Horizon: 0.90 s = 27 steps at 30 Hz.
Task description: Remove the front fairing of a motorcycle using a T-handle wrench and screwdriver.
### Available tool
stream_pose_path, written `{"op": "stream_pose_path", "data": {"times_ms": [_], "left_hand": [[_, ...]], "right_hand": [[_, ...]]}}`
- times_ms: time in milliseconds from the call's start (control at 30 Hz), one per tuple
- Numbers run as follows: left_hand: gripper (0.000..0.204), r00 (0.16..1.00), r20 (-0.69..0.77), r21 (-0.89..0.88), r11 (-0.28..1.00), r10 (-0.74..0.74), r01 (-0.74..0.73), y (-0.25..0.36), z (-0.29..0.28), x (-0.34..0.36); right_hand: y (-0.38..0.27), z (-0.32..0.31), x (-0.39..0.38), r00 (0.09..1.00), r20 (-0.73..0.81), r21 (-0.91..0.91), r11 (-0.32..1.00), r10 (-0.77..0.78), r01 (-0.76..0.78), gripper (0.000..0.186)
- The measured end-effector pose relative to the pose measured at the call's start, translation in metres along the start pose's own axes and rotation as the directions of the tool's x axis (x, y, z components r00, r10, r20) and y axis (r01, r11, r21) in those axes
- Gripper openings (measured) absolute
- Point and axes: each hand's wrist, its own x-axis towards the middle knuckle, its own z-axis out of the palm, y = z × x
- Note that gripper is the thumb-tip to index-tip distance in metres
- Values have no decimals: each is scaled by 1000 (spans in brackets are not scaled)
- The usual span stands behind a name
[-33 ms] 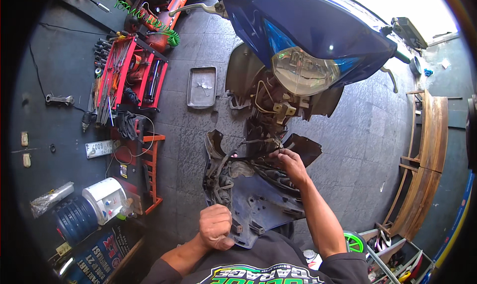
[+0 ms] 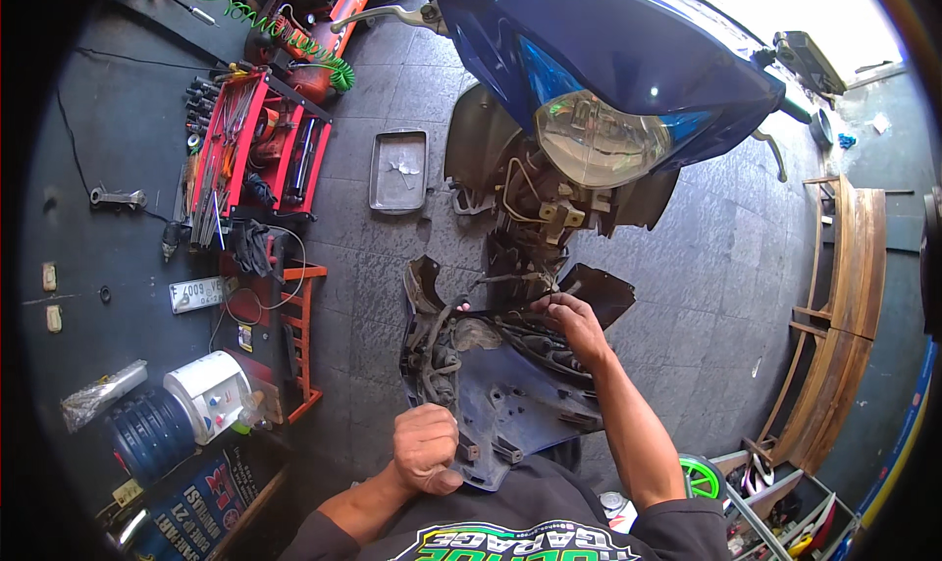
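Observation:
A blue motor scooter's front body panel [image 2: 530, 394] is tilted toward me, inner side up, with black hoses and wiring [image 2: 444, 370] along it. My left hand [image 2: 427, 450] is closed round the panel's near left edge, knuckles up. At the panel's far right side, my right hand [image 2: 572, 323] has its fingers pinched together beside thin wires and a dark frame part. Whatever sits between those fingertips is too small to make out. Above stands the scooter's front cover [image 2: 608, 46] with its headlight [image 2: 601, 144]; a metal bracket [image 2: 563, 220] shows beneath.
Left of the scooter, a metal tray [image 2: 398, 203] lies on the grey tiled floor. A red tool trolley [image 2: 267, 149] full of tools and a red compressor [image 2: 339, 22] stand farther left. Along the right runs a wooden bench [image 2: 849, 296]; an open parts box [image 2: 785, 497] is near me.

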Motion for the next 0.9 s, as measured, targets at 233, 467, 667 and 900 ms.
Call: {"op": "stream_pose_path", "data": {"times_ms": [233,467,667,900], "left_hand": [[62,997,36,-17,997,-71,72,6,-2,7],[62,995,86,-22,999,-43,46,6,-7,11],[62,996,69,-41,998,-53,56,4,-8,8],[65,998,26,-73,996,-56,58,3,-12,7]], "right_hand": [[-1,-8,-12,994,52,-496,861,-98,111,39],[-56,14,-79,995,97,-687,723,-2,69,25],[-126,83,-165,834,517,-132,945,-192,299,24],[-179,142,-181,605,568,401,829,-558,389,27]]}}
